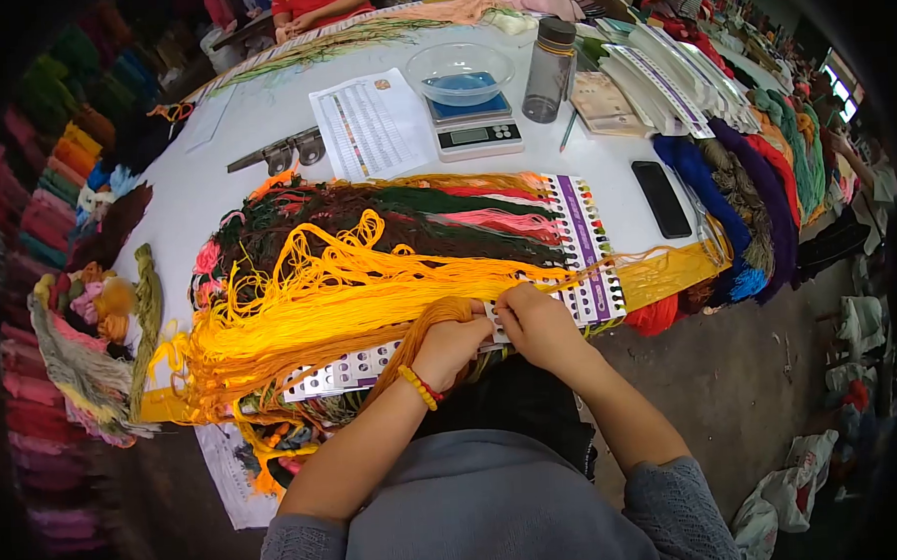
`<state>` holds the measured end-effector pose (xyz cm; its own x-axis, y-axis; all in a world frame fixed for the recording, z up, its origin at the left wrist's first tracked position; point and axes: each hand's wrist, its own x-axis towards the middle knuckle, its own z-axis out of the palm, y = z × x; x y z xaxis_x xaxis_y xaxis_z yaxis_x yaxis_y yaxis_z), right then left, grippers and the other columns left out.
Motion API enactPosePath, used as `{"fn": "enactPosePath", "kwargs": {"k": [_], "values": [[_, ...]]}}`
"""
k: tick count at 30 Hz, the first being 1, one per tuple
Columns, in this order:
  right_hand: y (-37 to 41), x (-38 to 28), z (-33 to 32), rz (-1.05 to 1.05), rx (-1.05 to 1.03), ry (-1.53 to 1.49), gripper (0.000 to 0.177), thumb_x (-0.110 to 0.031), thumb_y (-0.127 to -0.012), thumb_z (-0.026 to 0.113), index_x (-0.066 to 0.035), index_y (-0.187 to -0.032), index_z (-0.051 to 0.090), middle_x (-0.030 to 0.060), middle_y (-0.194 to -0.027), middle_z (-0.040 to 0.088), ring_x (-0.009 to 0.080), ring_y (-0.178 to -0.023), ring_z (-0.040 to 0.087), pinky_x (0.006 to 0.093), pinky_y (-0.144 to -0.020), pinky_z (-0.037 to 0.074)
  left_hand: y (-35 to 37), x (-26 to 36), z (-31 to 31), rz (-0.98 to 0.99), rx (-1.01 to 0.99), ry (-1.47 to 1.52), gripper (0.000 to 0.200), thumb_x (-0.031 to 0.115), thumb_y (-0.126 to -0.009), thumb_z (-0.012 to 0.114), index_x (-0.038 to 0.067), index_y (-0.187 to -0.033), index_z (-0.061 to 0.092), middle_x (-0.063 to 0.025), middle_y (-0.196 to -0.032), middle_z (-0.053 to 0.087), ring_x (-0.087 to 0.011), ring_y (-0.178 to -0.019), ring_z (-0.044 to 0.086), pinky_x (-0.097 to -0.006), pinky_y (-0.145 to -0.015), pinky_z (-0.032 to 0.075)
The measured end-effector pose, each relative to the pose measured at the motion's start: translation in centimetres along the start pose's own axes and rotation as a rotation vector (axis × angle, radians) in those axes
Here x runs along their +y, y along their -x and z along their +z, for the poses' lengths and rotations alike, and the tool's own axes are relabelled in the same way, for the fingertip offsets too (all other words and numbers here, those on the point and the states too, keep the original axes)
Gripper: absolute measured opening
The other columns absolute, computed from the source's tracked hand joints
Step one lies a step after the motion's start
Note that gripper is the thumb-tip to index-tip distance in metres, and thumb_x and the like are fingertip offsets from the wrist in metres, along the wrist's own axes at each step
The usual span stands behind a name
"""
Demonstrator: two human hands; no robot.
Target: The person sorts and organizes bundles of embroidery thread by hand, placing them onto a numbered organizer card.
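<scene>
A skein of golden-brown embroidery thread (pixel 438 313) is draped over my left hand (pixel 455 346), which is closed around it at the table's near edge. Close beside it, my right hand (pixel 537 326) has thumb and fingers pinched together; what lies between them is too small to make out. Both hands are over the lower edge of a white thread card (pixel 589 236) with a purple stripe and rows of holes. Loops of thread in several colours are tied through its holes. Long yellow threads (pixel 300 321) spread leftward from the card, with dark green, pink and brown ones behind.
Behind the threads are a printed sheet (pixel 370 123), a digital scale (pixel 475 137) with a clear bowl (pixel 459 71), and a bottle (pixel 549 70). A phone (pixel 661 200) and scissors (pixel 704 209) lie at right, near hanging skeins (pixel 765 186). Another person in red (pixel 321 0) sits opposite.
</scene>
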<state>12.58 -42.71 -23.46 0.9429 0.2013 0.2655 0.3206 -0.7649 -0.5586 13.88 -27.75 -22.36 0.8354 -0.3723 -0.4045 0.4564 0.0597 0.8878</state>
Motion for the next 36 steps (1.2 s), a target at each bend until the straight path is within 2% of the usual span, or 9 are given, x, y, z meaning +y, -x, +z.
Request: {"fn": "enactPosePath", "kwargs": {"k": [7, 14, 21, 24, 25, 27, 29, 34, 36], "values": [[-0.2, -0.8, -0.2, 0.074, -0.055, 0.131, 0.011, -0.012, -0.078, 0.053, -0.003, -0.083, 0.055, 0.0145, -0.076, 0.056, 0.0342, -0.068, 0.055, 0.0395, -0.059, 0.045, -0.8, -1.3, 0.1, 0.043, -0.003, -0.002, 0.010, 0.011, -0.081, 0.051, 0.004, -0.083, 0.058, 0.0014, -0.070, 0.054, -0.0054, -0.054, 0.043, -0.0194, -0.048, 0.034], [0.2, -0.5, -0.3, 0.323, -0.030, -0.317, 0.015, -0.014, -0.080, 0.056, -0.001, -0.086, 0.055, 0.0086, -0.069, 0.058, 0.0173, -0.058, 0.055, 0.0285, -0.054, 0.043, -0.7, -2.3, -1.2, 0.074, 0.013, -0.105, 0.013, 0.014, -0.085, 0.051, 0.002, -0.083, 0.056, -0.0002, -0.067, 0.054, -0.0066, -0.058, 0.050, -0.0187, -0.053, 0.040], [1.4, 1.4, 1.0, 0.218, 0.018, -0.281, 0.012, -0.007, -0.077, 0.058, 0.001, -0.085, 0.055, 0.0064, -0.067, 0.056, 0.0125, -0.055, 0.051, 0.0243, -0.052, 0.041, 2.8, 1.2, -3.2, -0.018, -0.010, 0.212, 0.011, 0.014, -0.083, 0.055, 0.004, -0.088, 0.055, 0.0010, -0.065, 0.050, -0.0041, -0.050, 0.041, -0.0154, -0.042, 0.026], [1.4, 1.4, 1.1, 0.156, 0.064, -0.196, 0.011, -0.007, -0.077, 0.058, 0.001, -0.084, 0.055, 0.0072, -0.068, 0.055, 0.0138, -0.055, 0.051, 0.0245, -0.051, 0.041, 3.0, 1.3, -3.7, -0.047, -0.158, 0.458, 0.021, 0.019, -0.085, 0.053, 0.004, -0.099, 0.052, 0.0000, -0.070, 0.051, -0.0042, -0.054, 0.042, -0.0154, -0.042, 0.027], [1.5, 1.1, 1.0, 0.157, 0.066, -0.194, 0.011, -0.007, -0.077, 0.058, 0.001, -0.084, 0.055, 0.0072, -0.068, 0.055, 0.0138, -0.055, 0.051, 0.0245, -0.051, 0.041, 3.0, 1.4, -3.9, -0.056, -0.360, 0.531, 0.027, 0.022, -0.086, 0.051, 0.005, -0.106, 0.050, -0.0008, -0.076, 0.053, -0.0044, -0.058, 0.044, -0.0153, -0.042, 0.027], [1.6, 0.2, 0.8, 0.157, 0.227, -0.262, 0.010, -0.011, -0.075, 0.058, -0.003, -0.081, 0.056, 0.0120, -0.073, 0.054, 0.0286, -0.068, 0.056, 0.0352, -0.058, 0.044, 2.6, 1.6, -3.5, -0.063, -0.565, 0.602, 0.032, 0.025, -0.087, 0.049, 0.005, -0.113, 0.047, -0.0016, -0.082, 0.056, -0.0047, -0.061, 0.046, -0.0152, -0.043, 0.028], [1.9, -1.8, -0.1, 0.103, 0.216, -0.266, 0.012, -0.012, -0.075, 0.059, -0.004, -0.082, 0.056, 0.0116, -0.074, 0.053, 0.0283, -0.069, 0.056, 0.0354, -0.058, 0.044, 2.0, 1.2, -2.2, -0.085, -0.237, 0.286, 0.034, 0.027, -0.087, 0.049, 0.006, -0.114, 0.048, -0.0025, -0.090, 0.059, -0.0056, -0.062, 0.049, -0.0158, -0.045, 0.029], [1.3, -2.1, 0.8, 0.083, 0.117, 0.081, 0.032, -0.024, -0.067, 0.064, -0.007, -0.092, 0.054, 0.0094, -0.083, 0.052, 0.0273, -0.073, 0.056, 0.0371, -0.060, 0.045, 1.1, -0.3, -2.6, -0.074, -0.125, 0.294, 0.029, 0.026, -0.088, 0.049, 0.007, -0.109, 0.054, -0.0016, -0.092, 0.060, -0.0060, -0.063, 0.048, -0.0167, -0.046, 0.028], [1.1, -2.2, 1.0, 0.122, 0.074, 0.127, 0.035, -0.027, -0.066, 0.064, -0.008, -0.094, 0.054, 0.0095, -0.084, 0.052, 0.0276, -0.075, 0.056, 0.0377, -0.061, 0.045, 1.3, -0.5, -4.2, -0.030, 0.045, 0.430, 0.022, 0.027, -0.088, 0.048, 0.007, -0.091, 0.058, -0.0015, -0.080, 0.058, -0.0062, -0.054, 0.042, -0.0178, -0.043, 0.026]]}}
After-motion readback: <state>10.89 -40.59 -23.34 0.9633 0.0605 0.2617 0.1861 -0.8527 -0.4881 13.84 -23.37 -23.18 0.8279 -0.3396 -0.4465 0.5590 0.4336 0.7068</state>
